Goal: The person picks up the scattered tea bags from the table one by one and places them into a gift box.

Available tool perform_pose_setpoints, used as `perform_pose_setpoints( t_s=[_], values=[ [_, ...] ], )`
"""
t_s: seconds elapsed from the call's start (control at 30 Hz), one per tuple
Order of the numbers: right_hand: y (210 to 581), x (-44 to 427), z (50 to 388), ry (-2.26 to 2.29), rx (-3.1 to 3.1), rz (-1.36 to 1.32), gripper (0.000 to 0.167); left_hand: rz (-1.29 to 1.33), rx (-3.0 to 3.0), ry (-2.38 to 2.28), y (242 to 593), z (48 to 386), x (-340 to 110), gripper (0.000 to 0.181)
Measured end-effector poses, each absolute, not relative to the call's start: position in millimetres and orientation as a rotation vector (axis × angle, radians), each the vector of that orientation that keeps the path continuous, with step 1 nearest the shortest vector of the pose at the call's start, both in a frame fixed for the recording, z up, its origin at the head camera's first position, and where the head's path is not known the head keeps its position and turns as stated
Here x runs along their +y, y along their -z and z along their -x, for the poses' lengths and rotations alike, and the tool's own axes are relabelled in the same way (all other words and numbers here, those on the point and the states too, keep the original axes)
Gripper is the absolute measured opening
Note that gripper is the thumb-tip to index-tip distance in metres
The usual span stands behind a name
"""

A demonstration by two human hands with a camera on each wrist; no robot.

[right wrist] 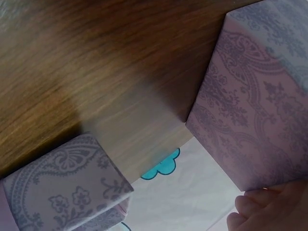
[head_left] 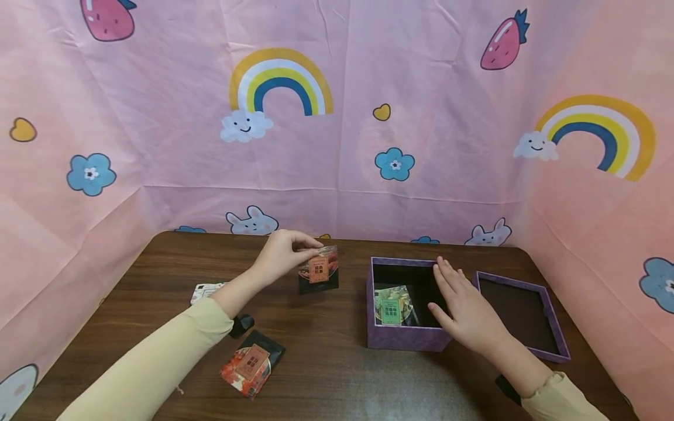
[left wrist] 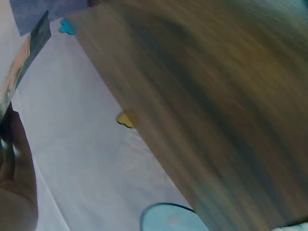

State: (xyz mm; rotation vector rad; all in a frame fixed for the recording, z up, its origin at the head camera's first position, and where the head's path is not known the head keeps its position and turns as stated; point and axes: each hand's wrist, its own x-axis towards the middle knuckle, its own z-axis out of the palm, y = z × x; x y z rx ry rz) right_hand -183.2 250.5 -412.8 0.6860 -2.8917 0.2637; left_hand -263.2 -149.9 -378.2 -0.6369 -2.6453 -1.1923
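Observation:
In the head view my left hand (head_left: 280, 255) pinches a dark packet with a red picture (head_left: 319, 270) by its top edge, held upright over the table; the left wrist view shows this packet (left wrist: 24, 57) side-on at the left edge beside the hand (left wrist: 17, 178). My right hand (head_left: 466, 307) rests with straight fingers on the right side of an open purple box (head_left: 408, 339). Inside the box, at the left, stands a green packet (head_left: 392, 305). In the right wrist view the fingers (right wrist: 248, 207) touch the patterned box (right wrist: 255, 101).
A second red and black packet (head_left: 253, 363) lies on the table (head_left: 321, 374) at the front left. Behind my left forearm is a partly covered white patterned item (head_left: 205, 291). The purple lid (head_left: 558, 333) lies inside-up right of the box. A pink printed cloth (head_left: 342, 146) hangs behind.

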Motion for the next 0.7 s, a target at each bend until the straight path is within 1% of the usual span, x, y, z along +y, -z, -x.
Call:
perform_pose_setpoints(
  t_s=[0.23, 0.7],
  values=[
    [412, 250, 183, -0.268, -2.880, -0.690, 0.078, 0.597, -2.625, 1.201, 366, 268, -124, 0.013],
    [413, 250, 184, -0.266, -2.869, -0.689, 0.079, 0.703, -2.587, 1.289, 346, 271, -76, 0.013]
  ],
)
